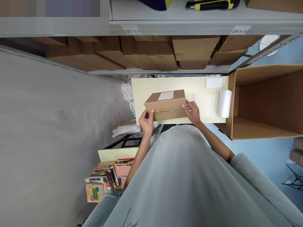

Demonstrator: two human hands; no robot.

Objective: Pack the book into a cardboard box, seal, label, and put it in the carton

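Note:
A small brown cardboard box (165,104) with a white label on its top rests on a pale yellow table (201,101). My left hand (146,121) grips the box's near left corner, fingers curled over the edge. My right hand (193,111) holds the box's right end, fingers pressed against its side. Clear tape runs along the box's front seam.
A white roll (224,103) and a white slip (214,82) lie on the table's right part. A big open cardboard box (265,101) stands at the right. Shelves of brown boxes (151,52) lie ahead. Stacked books (106,179) sit low at the left.

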